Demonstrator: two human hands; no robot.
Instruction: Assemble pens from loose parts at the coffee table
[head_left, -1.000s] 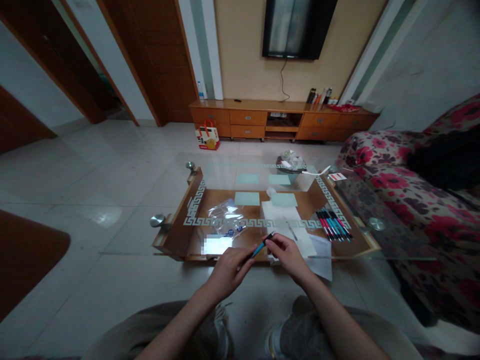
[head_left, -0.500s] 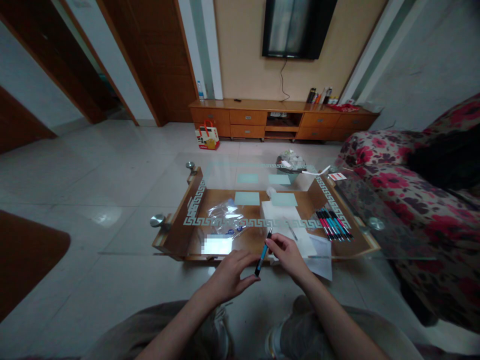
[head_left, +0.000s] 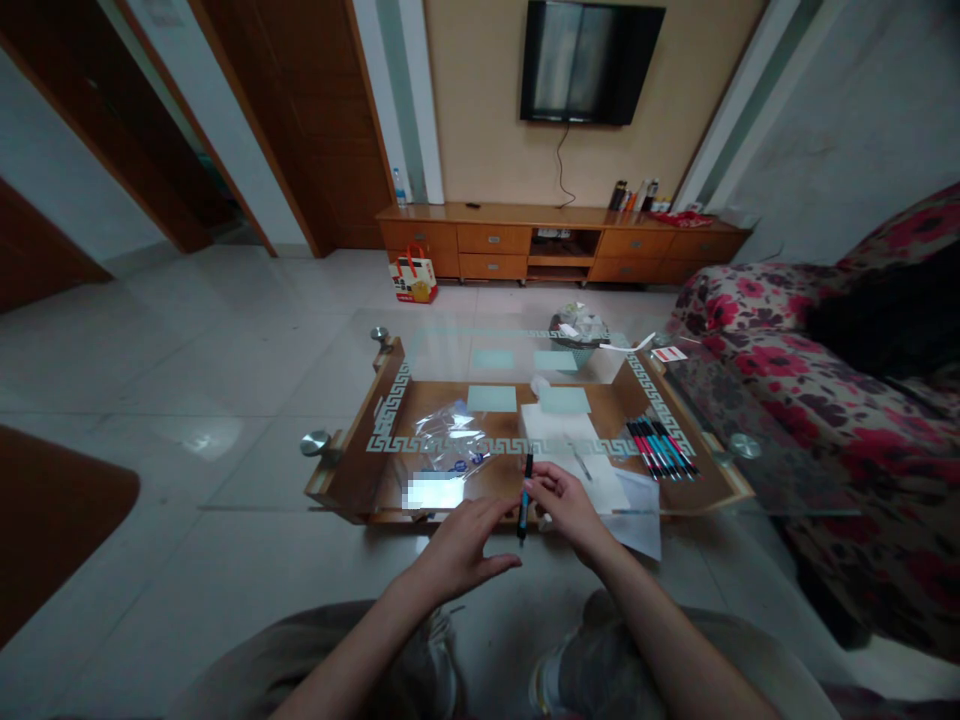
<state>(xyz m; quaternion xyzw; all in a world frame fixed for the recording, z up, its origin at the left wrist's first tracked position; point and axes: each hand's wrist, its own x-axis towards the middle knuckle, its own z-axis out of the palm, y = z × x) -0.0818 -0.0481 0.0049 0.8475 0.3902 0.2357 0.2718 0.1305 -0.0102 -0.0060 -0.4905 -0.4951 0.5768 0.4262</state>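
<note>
Home living room. A flat television (head_left: 591,62) is hanging on the beige wall above a long wooden media cabinet (head_left: 559,243) with drawers. A floral-patterned sofa (head_left: 817,400) is sitting along the right, beside a glass-topped coffee table (head_left: 360,455) with a wooden shelf under it. Pale glossy floor tiles (head_left: 187,350) are reflecting light; dark wooden doors (head_left: 300,120) are standing at left.

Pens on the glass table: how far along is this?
Done, by the look of it: a row of pens lies side by side on the glass table, right of the white paper. In hand: the right hand holds one blue pen roughly upright; the left hand is open beside it, not gripping. Left: a clear plastic bag sits to the left; its contents cannot be told.
</note>
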